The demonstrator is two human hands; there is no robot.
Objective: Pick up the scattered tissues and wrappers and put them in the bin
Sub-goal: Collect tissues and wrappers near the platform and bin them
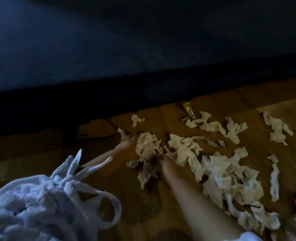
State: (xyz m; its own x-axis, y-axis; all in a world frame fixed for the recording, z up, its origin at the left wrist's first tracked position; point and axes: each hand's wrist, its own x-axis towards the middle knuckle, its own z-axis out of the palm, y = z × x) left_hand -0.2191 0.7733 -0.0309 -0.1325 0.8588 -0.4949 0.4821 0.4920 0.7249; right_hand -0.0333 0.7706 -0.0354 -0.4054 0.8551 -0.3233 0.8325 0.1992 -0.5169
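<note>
Tissues (227, 174) all over wood floor (129, 197), thickest toward right side, up near dark sofa base (109, 94). Super light, soft, probably tear easy; better scoop bunched middle than pinch edges. Gold wrapper (189, 111) near sofa edge looks crinkly, likely slippery. Both arms stretched forward, low. Left hand (129, 146) and right hand (163, 161) cupped either side of one crumpled tissue clump (148, 146), gathering. Blurry, finger closure unclear. Bin not visible; white bag (32, 202) at near left.
</note>
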